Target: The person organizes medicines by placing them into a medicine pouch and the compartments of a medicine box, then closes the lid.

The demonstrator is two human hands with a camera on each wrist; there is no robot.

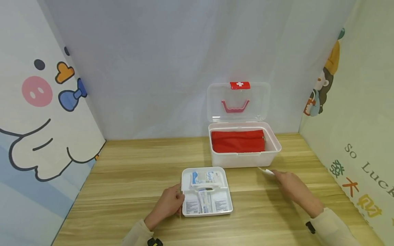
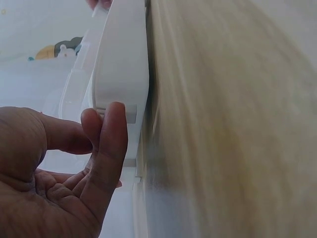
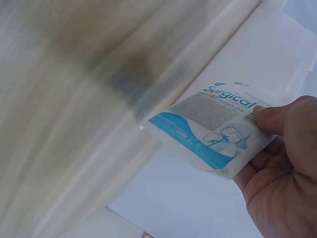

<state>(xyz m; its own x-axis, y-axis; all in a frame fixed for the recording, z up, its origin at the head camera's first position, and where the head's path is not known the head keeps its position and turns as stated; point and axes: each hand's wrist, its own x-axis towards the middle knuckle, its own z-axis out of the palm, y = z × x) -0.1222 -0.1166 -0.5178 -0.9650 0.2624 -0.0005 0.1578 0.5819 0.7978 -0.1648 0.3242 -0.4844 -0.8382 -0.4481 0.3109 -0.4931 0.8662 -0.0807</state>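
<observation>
At its left edge, the shallow white tray [image 1: 215, 214] is gripped by my left hand [image 1: 167, 202]. In the left wrist view, the thumb and fingers come together at the tray's side wall [image 2: 121, 64]. Inside the tray lie a "Surgical" packet [image 1: 204, 178], a narrow printed packet [image 1: 204, 201] and small white packets [image 1: 221, 206]. My right hand [image 1: 293, 189] pinches a flat packet [image 3: 198, 131] between thumb and fingers, out over the table in front of the box. It is printed "Surgical" with a blue band and a cotton drawing.
Behind the tray stands a white plastic box [image 1: 243, 160] with a red pouch [image 1: 238, 141] inside. Its clear lid [image 1: 213, 99], with a pink handle [image 1: 235, 108], is raised upright. A grey cloth backdrop [image 1: 154, 75] borders the wooden table [image 1: 129, 164] at the back.
</observation>
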